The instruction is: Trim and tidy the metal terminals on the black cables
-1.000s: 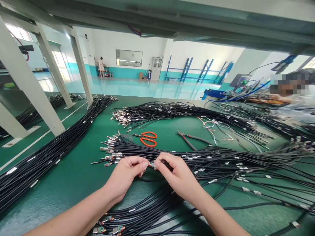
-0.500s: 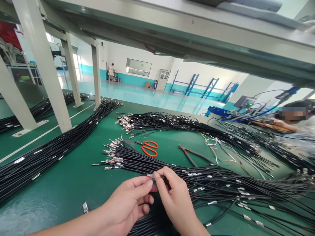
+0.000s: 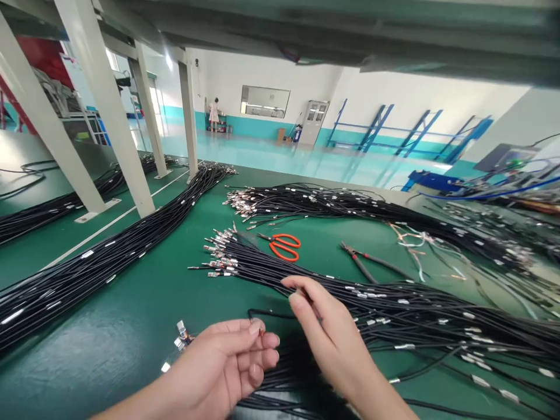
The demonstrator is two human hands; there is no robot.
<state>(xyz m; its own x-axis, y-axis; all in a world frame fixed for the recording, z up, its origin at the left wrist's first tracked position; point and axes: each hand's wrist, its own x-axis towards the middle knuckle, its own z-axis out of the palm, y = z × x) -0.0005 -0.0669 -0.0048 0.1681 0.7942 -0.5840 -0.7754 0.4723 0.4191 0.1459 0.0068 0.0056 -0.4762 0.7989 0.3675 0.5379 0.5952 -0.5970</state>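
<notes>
Head view, live from the bench: what is being held?

A black cable [image 3: 273, 314], out over the green table [image 3: 219, 300]! It is pinched by the left hand [image 3: 234, 356], thumb and forefinger closed at the tips, a speck of copper-red just visible there. The other fingers are left loosely curled.

And the right hand [image 3: 330, 329]?

Held just above and beside it, thumb and forefinger bent close together. Something small is glimpsed between them, but it is mostly hidden; whether it is gripped cannot be told.

What is found close by?

Beneath the hands, the near bundle [image 3: 291, 359], dark and blurred. Beside the left wrist, bright connectors [image 3: 181, 328] are seen, partly covered by the arm.

How much has been done?

Judged from this, one cable is in hand and its handling is unfinished. In the middle bundle [image 3: 258, 262], metal-tipped ends are fanned out; whether these are finished or waiting cannot be told, so what is left cannot be counted.

And further out?

Orange scissors [image 3: 274, 240] and nippers [image 3: 354, 255] are left untouched beyond the middle bundle, with pale wires [image 3: 423, 238] strewn to their right. Behind, the far bundle [image 3: 315, 201] is stretched across; on the left, another long bundle [image 3: 144, 242] is laid slantwise.
</notes>
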